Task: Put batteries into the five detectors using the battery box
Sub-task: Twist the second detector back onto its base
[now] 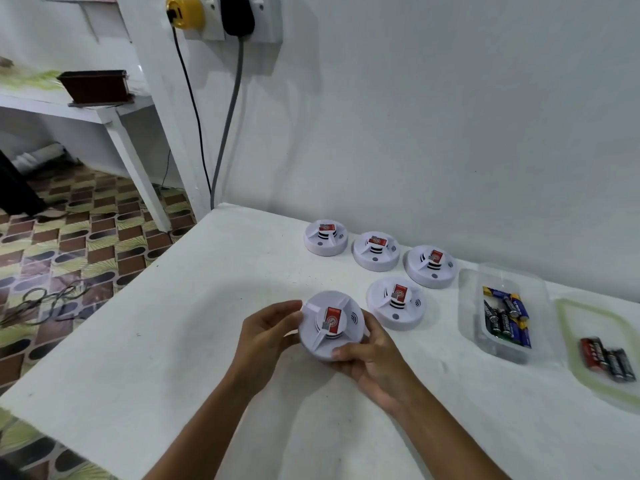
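Observation:
A white round detector (323, 344) with a red sticker on its centre sits between both hands just above the table. My left hand (266, 336) grips its left rim. My right hand (372, 358) curls round its right and near rim, thumb on top. Several more white detectors stand further back: one close by (394, 315), and a row of three by the wall (325, 242), (375, 256), (431, 271). A clear plastic battery box (474, 327) to the right holds several batteries (505, 315).
The box's clear lid (588, 375) lies at the far right with three loose batteries (607, 358) on it. The white table (173, 341) ends at its left edge over a tiled floor. Two cables (225, 126) hang from wall sockets behind.

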Demonstrator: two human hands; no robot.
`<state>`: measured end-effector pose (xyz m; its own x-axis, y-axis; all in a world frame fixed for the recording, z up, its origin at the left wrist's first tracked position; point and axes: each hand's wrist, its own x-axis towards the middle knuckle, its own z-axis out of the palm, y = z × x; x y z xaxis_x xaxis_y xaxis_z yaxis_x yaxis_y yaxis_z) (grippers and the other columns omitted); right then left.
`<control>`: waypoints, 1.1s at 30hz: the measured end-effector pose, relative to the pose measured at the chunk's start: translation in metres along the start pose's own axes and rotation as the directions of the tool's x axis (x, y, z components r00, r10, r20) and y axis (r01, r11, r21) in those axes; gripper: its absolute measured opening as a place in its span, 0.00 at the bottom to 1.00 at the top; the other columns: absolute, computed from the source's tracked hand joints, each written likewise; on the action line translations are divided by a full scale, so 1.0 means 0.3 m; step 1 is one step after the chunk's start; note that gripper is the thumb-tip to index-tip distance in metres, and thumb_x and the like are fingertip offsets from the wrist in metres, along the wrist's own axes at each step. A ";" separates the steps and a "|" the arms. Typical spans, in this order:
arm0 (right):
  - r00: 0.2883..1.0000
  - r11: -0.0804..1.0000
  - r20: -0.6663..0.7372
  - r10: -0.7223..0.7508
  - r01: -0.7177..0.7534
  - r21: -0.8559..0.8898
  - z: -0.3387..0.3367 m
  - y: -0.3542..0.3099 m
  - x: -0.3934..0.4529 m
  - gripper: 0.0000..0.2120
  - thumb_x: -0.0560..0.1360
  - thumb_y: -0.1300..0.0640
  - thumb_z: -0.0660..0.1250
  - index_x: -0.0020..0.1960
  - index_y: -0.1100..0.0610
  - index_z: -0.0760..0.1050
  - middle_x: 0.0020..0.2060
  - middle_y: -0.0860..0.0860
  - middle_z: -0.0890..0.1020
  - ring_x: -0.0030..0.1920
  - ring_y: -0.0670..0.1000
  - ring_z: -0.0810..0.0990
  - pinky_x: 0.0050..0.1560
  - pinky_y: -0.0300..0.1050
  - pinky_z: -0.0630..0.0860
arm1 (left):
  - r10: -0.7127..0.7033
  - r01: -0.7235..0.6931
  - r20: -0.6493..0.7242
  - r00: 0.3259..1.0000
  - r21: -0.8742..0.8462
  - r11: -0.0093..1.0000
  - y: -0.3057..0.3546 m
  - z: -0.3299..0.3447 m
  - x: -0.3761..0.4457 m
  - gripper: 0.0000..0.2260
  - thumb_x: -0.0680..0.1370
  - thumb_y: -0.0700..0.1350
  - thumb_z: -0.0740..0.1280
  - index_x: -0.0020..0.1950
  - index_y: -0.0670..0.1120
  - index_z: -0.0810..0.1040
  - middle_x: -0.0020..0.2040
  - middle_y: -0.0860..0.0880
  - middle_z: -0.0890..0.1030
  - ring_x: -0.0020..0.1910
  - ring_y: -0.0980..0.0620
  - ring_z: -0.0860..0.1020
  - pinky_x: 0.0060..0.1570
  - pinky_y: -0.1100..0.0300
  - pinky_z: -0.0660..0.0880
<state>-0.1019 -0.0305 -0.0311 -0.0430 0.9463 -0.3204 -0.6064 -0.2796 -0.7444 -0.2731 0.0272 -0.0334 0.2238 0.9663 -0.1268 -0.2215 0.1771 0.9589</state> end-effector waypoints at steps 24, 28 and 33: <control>1.000 1.000 0.000 -0.018 0.018 -0.025 -0.030 0.047 0.023 0.36 0.58 0.75 0.70 0.64 0.59 0.71 0.55 0.60 0.80 0.56 0.60 0.80 0.46 0.51 0.80 | 0.057 -0.059 0.026 0.998 0.082 0.995 -0.031 -0.010 -0.023 0.12 0.73 0.45 0.69 0.54 0.43 0.84 0.52 0.42 0.85 0.52 0.42 0.83 0.55 0.46 0.78; 1.000 0.999 -0.001 -0.019 0.019 -0.027 -0.031 0.050 0.021 0.36 0.58 0.75 0.70 0.64 0.58 0.71 0.55 0.60 0.80 0.56 0.60 0.80 0.47 0.52 0.80 | 0.056 -0.058 0.026 0.998 0.074 0.996 -0.032 -0.009 -0.024 0.12 0.73 0.45 0.69 0.53 0.44 0.84 0.52 0.42 0.85 0.52 0.42 0.83 0.55 0.46 0.78; 1.000 0.999 0.009 -0.019 0.019 -0.030 -0.035 0.050 0.021 0.34 0.61 0.77 0.69 0.65 0.58 0.71 0.57 0.61 0.79 0.58 0.61 0.79 0.48 0.52 0.80 | 0.070 -0.072 0.028 0.997 0.088 0.994 -0.037 -0.012 -0.023 0.11 0.73 0.45 0.69 0.53 0.45 0.84 0.52 0.42 0.85 0.53 0.42 0.83 0.56 0.45 0.78</control>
<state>-0.1028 -0.0306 -0.0504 -0.0384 0.9528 -0.3011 -0.5827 -0.2662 -0.7679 -0.2757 0.0192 -0.0440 0.2345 0.9707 -0.0525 -0.1527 0.0902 0.9841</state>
